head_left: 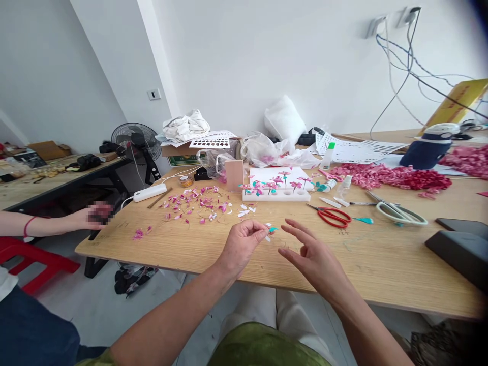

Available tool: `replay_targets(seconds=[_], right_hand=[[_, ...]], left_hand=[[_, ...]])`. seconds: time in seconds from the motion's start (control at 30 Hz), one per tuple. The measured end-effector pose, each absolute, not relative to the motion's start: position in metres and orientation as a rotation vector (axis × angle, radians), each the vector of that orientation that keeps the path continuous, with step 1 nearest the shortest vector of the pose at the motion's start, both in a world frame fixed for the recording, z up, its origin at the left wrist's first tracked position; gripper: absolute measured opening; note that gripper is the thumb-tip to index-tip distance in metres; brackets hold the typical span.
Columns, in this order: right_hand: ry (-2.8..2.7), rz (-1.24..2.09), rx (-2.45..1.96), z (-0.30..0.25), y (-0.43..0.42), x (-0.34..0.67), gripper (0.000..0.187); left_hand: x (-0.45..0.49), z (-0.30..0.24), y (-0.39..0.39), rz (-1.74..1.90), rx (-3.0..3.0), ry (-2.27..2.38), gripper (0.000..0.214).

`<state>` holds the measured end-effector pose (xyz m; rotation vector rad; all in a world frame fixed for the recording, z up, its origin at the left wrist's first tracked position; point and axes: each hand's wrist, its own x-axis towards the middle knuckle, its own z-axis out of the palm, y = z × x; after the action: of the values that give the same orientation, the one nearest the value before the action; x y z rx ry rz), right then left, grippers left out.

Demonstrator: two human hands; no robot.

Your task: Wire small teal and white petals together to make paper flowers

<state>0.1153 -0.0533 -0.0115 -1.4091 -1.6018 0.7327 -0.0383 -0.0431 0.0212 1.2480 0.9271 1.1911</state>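
My left hand (244, 243) hovers over the wooden table (183, 249), its fingers pinched on a small teal and white flower piece (271, 229). My right hand (310, 254) is beside it, fingers spread and apart, holding nothing. Loose pink and white petals (198, 201) lie scattered just beyond my hands. Behind them a white foam block (276, 194) holds several small pink flowers on teal stems.
Red-handled scissors (332, 216) and pale green scissors (400, 213) lie to the right, near a heap of pink material (385, 177). A dark case (459, 251) sits at the right edge. Another person's hand (93, 216) rests at the table's left corner. A fan (136, 142) stands behind.
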Motion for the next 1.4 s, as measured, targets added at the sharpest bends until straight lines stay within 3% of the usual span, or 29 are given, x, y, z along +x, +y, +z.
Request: replay_targets(seconds=[0.13, 0.27, 1.4], right_hand=[[-1.401, 1.133, -1.105, -0.005, -0.053, 0.1, 0.03], [-1.147, 1.284, -0.989, -0.009, -0.046, 0.086, 0.024], [-0.936, 1.252, -1.012, -0.02, -0.046, 0.082, 0.028]], left_hand=[[-0.037, 0.019, -0.043, 1.214, 1.282, 0.907, 0.01], [-0.036, 0.016, -0.044, 1.227, 1.313, 0.938, 0.01], [-0.03, -0.01, -0.033, 1.378, 1.647, 1.06, 0.011]])
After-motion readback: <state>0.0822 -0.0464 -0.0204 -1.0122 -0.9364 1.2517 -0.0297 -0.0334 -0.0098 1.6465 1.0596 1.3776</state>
